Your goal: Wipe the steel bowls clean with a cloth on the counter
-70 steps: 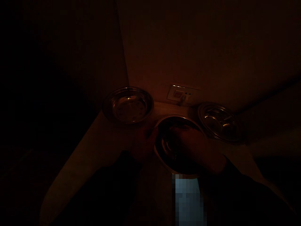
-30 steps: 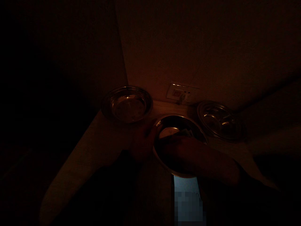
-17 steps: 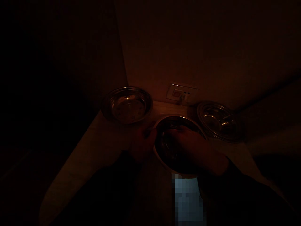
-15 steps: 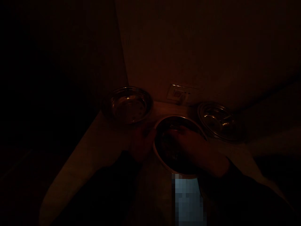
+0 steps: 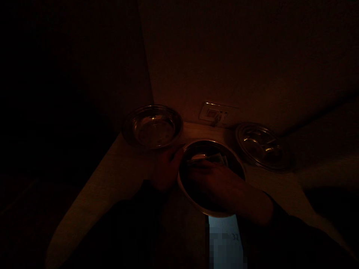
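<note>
The scene is very dark. A round bowl (image 5: 193,203) with a pale rim stands in the middle of the table. My left hand (image 5: 166,168) is closed at the bowl's left rim, thumb and fingers around the edge. Inside the bowl is my right hand (image 5: 215,181), its fingers bent and pointing left, their tips lost in shadow. Just beyond its knuckles, some thin pale flat pieces (image 5: 220,158) show at the fingers; their kind is too dark to tell.
A shiny metal bowl (image 5: 155,130) sits at the back left, and a divided metal plate (image 5: 260,147) at the back right. A lit phone (image 5: 224,239) lies in front of the middle bowl. Behind the wooden table (image 5: 98,186), a wall socket (image 5: 215,112) is set in the wall.
The middle bowl has shifted slightly left and nearer. My right hand has moved left and toward me inside it, and the pale flat pieces now show more.
</note>
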A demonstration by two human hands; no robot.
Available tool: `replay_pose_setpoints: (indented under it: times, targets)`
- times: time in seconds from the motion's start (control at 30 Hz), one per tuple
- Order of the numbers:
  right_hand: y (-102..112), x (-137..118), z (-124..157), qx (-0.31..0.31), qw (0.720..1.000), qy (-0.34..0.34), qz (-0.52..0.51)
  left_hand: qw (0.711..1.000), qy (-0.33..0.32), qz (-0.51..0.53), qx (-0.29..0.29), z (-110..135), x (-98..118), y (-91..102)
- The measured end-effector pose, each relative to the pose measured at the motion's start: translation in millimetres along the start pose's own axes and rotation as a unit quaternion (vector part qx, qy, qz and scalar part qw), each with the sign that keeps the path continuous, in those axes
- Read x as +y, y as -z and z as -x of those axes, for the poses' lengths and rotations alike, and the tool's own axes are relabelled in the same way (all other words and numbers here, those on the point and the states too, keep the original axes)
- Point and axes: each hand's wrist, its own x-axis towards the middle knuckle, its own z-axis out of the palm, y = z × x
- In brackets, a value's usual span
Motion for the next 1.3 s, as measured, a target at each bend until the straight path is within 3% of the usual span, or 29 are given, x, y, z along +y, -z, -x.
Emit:
replay_pose_setpoints:
  times: [0.23,0.37,0.5,0.6,0.67,0.87,1.13,1.3]
  targets:
    - [3.2,14.9,2.7,0.020,0.985,-0.152,0.085,0.998,-0.031,0.032,-0.036,4.6,2.5,-2.4]
    - [5.4,15.5,2.9,0.023,0.992,-0.103,0.067,0.999,-0.034,0.020,-0.027,5.7,3.1,-4.7]
    - [9.9,5.4,3.5,-0.001,0.999,-0.025,0.022,0.999,-0.037,-0.015,-0.002,7.0,2.6,-5.4]
    - [13.4,0.3,5.3,-0.022,1.000,-0.004,-0.008,0.999,-0.042,-0.012,-0.004,7.6,2.2,-5.4]
    - [14.5,0.0,5.3,-0.023,1.000,-0.017,-0.005,0.999,-0.036,-0.007,-0.006,7.7,2.2,-5.4]
    - [12.1,7.2,0.1,-0.004,0.988,-0.136,0.078,1.000,-0.018,-0.004,-0.003,8.0,4.4,-6.5]
    - [12.6,-2.2,4.1,-0.024,0.999,-0.010,0.022,1.000,-0.007,0.000,0.009,9.3,3.6,-7.5]
    - [11.2,7.2,1.8,-0.011,0.991,-0.108,0.074,1.000,-0.010,0.001,-0.002,8.4,0.4,-7.3]
